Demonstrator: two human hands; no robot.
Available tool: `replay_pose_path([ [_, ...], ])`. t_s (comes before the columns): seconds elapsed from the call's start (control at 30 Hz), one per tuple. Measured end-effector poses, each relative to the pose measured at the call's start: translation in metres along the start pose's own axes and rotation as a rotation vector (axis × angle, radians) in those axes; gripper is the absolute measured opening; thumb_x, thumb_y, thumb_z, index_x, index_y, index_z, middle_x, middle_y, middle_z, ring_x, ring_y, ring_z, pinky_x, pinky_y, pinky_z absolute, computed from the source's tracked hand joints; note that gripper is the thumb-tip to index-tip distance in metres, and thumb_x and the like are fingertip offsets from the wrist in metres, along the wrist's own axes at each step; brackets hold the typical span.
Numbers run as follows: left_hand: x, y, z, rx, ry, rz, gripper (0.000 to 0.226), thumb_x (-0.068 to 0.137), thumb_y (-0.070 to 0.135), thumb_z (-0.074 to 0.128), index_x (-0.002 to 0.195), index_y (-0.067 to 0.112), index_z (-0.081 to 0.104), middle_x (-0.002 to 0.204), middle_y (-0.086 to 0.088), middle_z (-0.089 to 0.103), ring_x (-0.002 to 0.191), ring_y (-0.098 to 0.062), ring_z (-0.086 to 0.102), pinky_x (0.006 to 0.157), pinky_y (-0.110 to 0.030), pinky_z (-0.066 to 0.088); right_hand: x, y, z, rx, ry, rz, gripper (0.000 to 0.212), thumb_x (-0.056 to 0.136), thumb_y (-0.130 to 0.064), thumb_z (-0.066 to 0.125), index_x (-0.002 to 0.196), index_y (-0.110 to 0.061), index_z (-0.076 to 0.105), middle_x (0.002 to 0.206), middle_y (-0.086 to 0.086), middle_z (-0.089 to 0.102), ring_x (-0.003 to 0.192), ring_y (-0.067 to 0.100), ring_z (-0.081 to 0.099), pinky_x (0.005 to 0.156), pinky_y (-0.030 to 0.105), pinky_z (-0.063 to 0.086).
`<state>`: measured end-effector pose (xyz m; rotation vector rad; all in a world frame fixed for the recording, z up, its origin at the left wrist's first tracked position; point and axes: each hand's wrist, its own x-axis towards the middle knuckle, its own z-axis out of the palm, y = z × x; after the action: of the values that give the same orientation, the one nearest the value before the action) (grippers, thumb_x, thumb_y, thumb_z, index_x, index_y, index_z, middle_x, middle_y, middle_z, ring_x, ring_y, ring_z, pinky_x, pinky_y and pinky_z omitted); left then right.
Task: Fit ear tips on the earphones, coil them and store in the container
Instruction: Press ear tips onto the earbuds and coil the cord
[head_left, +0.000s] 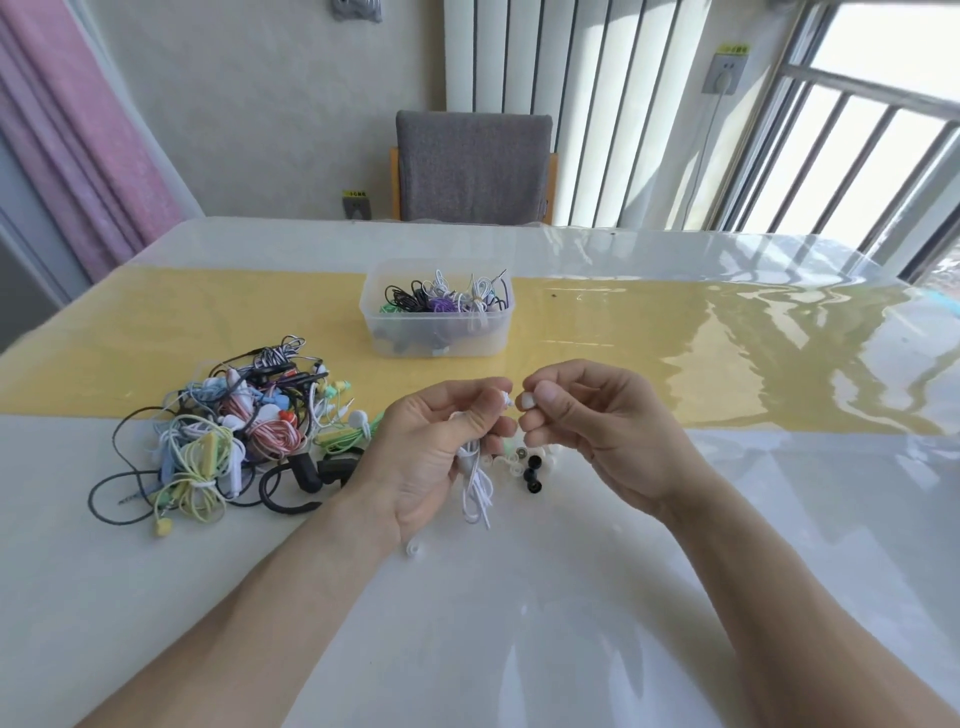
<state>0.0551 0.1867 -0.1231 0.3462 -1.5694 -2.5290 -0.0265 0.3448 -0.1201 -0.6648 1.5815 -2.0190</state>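
My left hand (441, 447) grips a white earphone (475, 483); its cable hangs in loops below my palm and the earbud sticks out between thumb and fingers. My right hand (597, 431) pinches a white ear tip (529, 401) just right of that earbud, a small gap apart. Loose ear tips (524, 465), white, black and green, lie on the table under my hands. One more white ear tip (413, 548) lies near my left wrist. A clear plastic container (439, 340) holding several coiled earphones stands beyond my hands.
A tangled pile of earphones (234, 436) in many colours lies to the left, with black ear-hook ones at its near edge. The table (675, 571) has a glossy clear cover over a yellow runner. A grey chair (472, 166) stands at the far side.
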Motion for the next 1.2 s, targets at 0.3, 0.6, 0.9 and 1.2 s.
replay_pose_path([
  [0.3, -0.001, -0.002, 0.004, 0.002, 0.011, 0.047, 0.021, 0.071, 0.013, 0.067, 0.091, 0.006, 0.071, 0.066, -0.005, 0.067, 0.055, -0.012, 0.061, 0.055, -0.02, 0.051, -0.002, -0.004, 0.003, 0.077, -0.037, 0.062, 0.02, 0.067, -0.018, 0.077, 0.085, -0.013, 0.08, 0.085, 0.011, 0.075, 0.075, 0.018, 0.071, 0.068, 0.024, 0.056],
  [0.6, -0.002, -0.002, 0.003, 0.017, 0.017, 0.063, 0.018, 0.071, 0.013, 0.068, 0.087, 0.008, 0.074, 0.066, -0.007, 0.065, 0.055, -0.014, 0.058, 0.053, -0.022, 0.048, 0.001, 0.004, 0.004, 0.039, -0.084, 0.032, 0.017, 0.08, -0.013, 0.071, 0.095, -0.008, 0.078, 0.117, 0.021, 0.071, 0.093, 0.032, 0.062, 0.08, 0.034, 0.053],
  [0.9, -0.002, -0.002, 0.004, -0.036, 0.048, -0.027, 0.01, 0.068, 0.009, 0.068, 0.076, 0.004, 0.072, 0.064, -0.011, 0.063, 0.049, -0.014, 0.056, 0.047, -0.021, 0.045, -0.002, 0.003, 0.004, -0.094, -0.052, -0.103, 0.012, 0.081, -0.005, 0.07, 0.087, -0.01, 0.079, 0.1, 0.012, 0.077, 0.079, 0.021, 0.073, 0.071, 0.029, 0.058],
  [1.2, -0.004, 0.003, 0.006, 0.06, -0.002, 0.021, 0.01, 0.067, 0.01, 0.068, 0.058, 0.013, 0.074, 0.06, -0.01, 0.062, 0.047, -0.013, 0.055, 0.044, -0.02, 0.043, 0.001, 0.007, -0.002, -0.006, -0.073, -0.018, 0.013, 0.078, -0.008, 0.072, 0.089, -0.002, 0.076, 0.106, 0.02, 0.075, 0.076, 0.025, 0.069, 0.07, 0.028, 0.057],
])
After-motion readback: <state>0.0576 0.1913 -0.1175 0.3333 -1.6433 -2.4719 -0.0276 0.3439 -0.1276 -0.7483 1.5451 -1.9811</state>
